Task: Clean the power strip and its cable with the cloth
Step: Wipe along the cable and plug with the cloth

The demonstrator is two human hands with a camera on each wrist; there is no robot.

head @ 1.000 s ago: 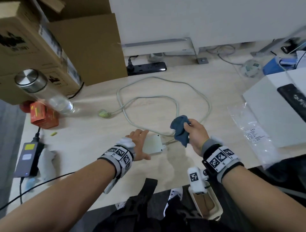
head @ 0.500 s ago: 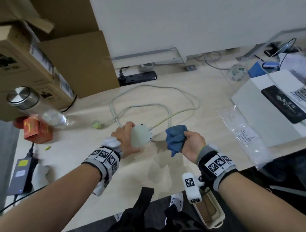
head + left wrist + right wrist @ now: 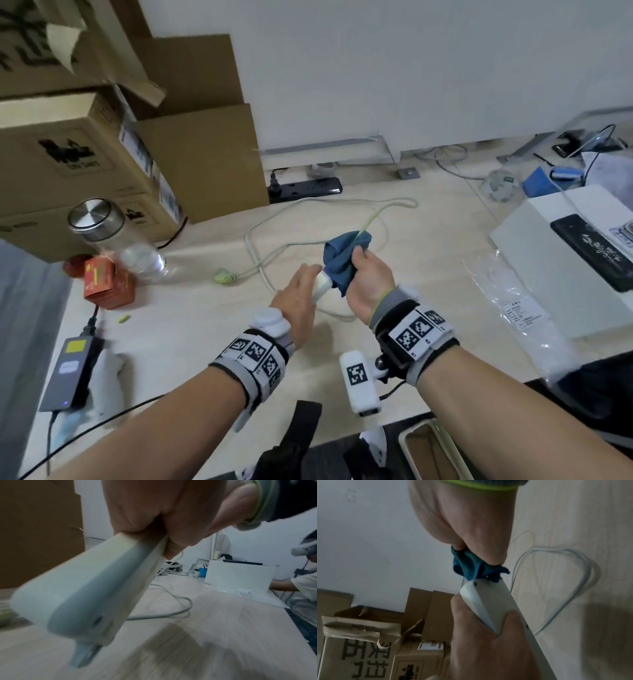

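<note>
My left hand [image 3: 301, 291] grips the white power strip [image 3: 322, 286] and holds it tilted above the wooden desk [image 3: 411, 260]. In the left wrist view the power strip [image 3: 89, 588] fills the frame under my fingers [image 3: 171, 520]. My right hand [image 3: 368, 281] clutches the blue cloth [image 3: 342, 257], wrapped round the pale cable [image 3: 371, 219] where it leaves the strip. The right wrist view shows the blue cloth [image 3: 471, 566] bunched against the strip's end [image 3: 486, 601]. The rest of the cable loops across the desk to a pale green plug [image 3: 224, 275].
Cardboard boxes [image 3: 85, 154] stack at the back left, with a steel-lidded glass bottle [image 3: 113, 240] and a red carton [image 3: 106, 284] in front. A black power strip [image 3: 305, 188] lies by the wall. A white box [image 3: 565, 257] and plastic bag [image 3: 513, 298] sit right. A laptop charger [image 3: 70, 373] lies near left.
My left hand has lifted the power strip off the desk and turned it on edge. My right hand has brought the cloth up onto the cable at the strip's end.
</note>
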